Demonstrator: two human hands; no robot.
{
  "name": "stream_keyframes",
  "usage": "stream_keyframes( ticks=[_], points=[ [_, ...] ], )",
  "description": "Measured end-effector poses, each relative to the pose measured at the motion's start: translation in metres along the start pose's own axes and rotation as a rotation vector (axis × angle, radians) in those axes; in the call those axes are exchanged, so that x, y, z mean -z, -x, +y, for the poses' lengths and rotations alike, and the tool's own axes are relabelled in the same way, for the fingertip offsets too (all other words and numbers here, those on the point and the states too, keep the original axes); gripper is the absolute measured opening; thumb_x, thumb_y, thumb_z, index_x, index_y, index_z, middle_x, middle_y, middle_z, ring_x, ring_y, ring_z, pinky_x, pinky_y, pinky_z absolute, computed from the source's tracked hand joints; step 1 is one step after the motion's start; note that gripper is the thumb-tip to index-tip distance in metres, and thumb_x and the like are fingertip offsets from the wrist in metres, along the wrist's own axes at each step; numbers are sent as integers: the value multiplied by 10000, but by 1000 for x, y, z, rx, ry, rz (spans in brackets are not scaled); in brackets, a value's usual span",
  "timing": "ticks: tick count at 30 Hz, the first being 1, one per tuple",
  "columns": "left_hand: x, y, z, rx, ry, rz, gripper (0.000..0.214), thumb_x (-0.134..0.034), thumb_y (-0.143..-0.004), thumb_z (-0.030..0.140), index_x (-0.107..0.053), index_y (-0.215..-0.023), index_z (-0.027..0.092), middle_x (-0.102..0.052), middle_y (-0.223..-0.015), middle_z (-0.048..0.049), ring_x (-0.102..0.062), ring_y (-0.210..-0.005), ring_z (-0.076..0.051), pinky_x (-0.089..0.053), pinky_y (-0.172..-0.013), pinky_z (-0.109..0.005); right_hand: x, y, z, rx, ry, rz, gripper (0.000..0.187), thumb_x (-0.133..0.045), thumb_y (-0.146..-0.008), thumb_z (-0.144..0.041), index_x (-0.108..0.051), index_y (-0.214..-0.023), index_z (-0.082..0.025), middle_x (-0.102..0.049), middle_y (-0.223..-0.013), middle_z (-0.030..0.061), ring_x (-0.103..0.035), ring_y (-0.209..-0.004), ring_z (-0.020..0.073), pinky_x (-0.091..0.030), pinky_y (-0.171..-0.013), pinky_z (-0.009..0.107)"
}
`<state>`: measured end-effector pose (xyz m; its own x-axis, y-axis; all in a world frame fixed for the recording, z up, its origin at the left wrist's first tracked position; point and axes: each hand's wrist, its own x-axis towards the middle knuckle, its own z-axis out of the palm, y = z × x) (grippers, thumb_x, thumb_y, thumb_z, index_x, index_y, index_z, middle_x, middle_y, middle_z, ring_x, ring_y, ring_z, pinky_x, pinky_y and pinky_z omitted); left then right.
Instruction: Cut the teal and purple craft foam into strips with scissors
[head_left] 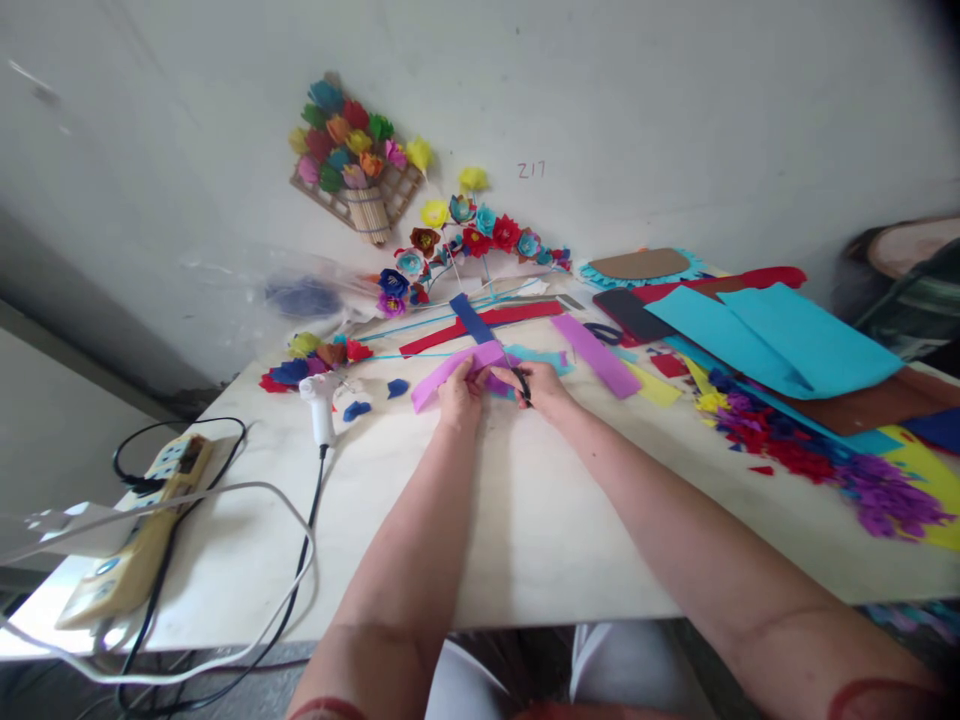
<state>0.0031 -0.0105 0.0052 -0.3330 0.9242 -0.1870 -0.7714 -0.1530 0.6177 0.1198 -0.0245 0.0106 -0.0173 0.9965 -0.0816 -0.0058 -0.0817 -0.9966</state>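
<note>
Near the middle of the table, my left hand (460, 392) pinches a strip of pink-purple paper (433, 385) that sticks out to its left. My right hand (541, 388) is closed around a pair of scissors (522, 386) with dark handles. The blades point up and away, at the right part of the strip; whether they are cutting cannot be made out. Beyond the hands lie a blue paper strip (470, 318) and a long red strip (517, 315). Another pink-purple strip (600, 358) rests to the right, beside a yellow piece (654, 385).
A white glue gun (320, 408) stands at left, its black cord running to a power strip (142, 530). Paper flowers (480, 240) line the wall. Turquoise sheets (810, 340) and a pile of paper scraps (810, 450) cover the right side.
</note>
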Motion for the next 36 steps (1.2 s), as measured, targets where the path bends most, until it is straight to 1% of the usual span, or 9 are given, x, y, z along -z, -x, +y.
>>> stream_keyframes(
  ticks=[5, 8, 12, 16, 22, 27, 29, 32, 36],
  points=[
    [2, -4, 3, -17, 26, 28, 119, -599, -695, 32, -588, -649, 141, -638, -615, 0, -613, -572, -99, -542, -676, -245, 2, -2, 3, -2, -11, -28, 374, -783, -575, -392, -482, -536, -173, -443, -337, -56, -377, -264, 57, -306, -273, 177],
    [3, -6, 3, -13, 22, 10, 104, -605, -700, 47, -598, -660, 142, -651, -646, -5, -637, -616, -112, -541, -716, -262, 4, 1, 1, -2, -12, -59, 400, -779, -571, -445, -486, -554, -173, -462, -347, -51, -401, -267, 63, -312, -278, 176],
    [3, -4, 3, -14, 8, -15, 84, -619, -701, 57, -616, -688, 140, -665, -681, -16, -655, -669, -127, -537, -729, -265, 6, 7, -5, -29, -39, -91, 411, -732, -613, -524, -542, -649, -161, -499, -378, -36, -453, -287, 80, -294, -263, 168],
    [0, 0, 5, 3, 9, -26, 84, -629, -707, 50, -628, -698, 134, -673, -702, -20, -650, -658, -123, -539, -708, -254, 9, 7, -5, -40, -59, -145, 433, -677, -673, -561, -579, -729, -142, -549, -426, -8, -487, -304, 85, -293, -260, 161],
    [1, -1, 5, 23, 21, -36, 91, -614, -733, 44, -639, -701, 125, -678, -700, -19, -648, -643, -111, -539, -714, -246, 9, 9, -6, -16, -49, -196, 434, -645, -710, -562, -571, -751, -136, -575, -453, 5, -513, -317, 92, -301, -266, 158],
    [3, -3, 3, 8, 9, -51, 82, -626, -730, 60, -640, -710, 138, -687, -723, -28, -670, -720, -134, -536, -762, -262, 10, 10, -7, -12, 1, -214, 405, -680, -692, -524, -544, -739, -145, -606, -497, 17, -549, -350, 99, -228, -249, 146],
    [4, -3, 4, 4, 13, -61, 74, -633, -726, 65, -638, -714, 137, -689, -726, -28, -672, -718, -137, -535, -779, -275, 11, 9, -5, 0, -1, -228, 390, -693, -688, -504, -539, -749, -151, -628, -533, 23, -561, -369, 98, -223, -250, 142],
    [4, -3, 4, 14, 11, -68, 62, -631, -732, 80, -636, -718, 140, -689, -718, -30, -676, -722, -143, -535, -788, -279, 12, 7, -2, 16, -5, -234, 371, -697, -692, -484, -544, -768, -155, -639, -557, 18, -556, -373, 90, -235, -251, 143],
    [3, -2, 5, 18, -4, -63, 48, -635, -737, 99, -634, -738, 147, -692, -734, -38, -683, -744, -157, -535, -768, -275, 10, 7, -2, 25, 11, -218, 343, -669, -732, -466, -549, -766, -146, -616, -517, 8, -528, -347, 78, -237, -253, 142]
  ],
)
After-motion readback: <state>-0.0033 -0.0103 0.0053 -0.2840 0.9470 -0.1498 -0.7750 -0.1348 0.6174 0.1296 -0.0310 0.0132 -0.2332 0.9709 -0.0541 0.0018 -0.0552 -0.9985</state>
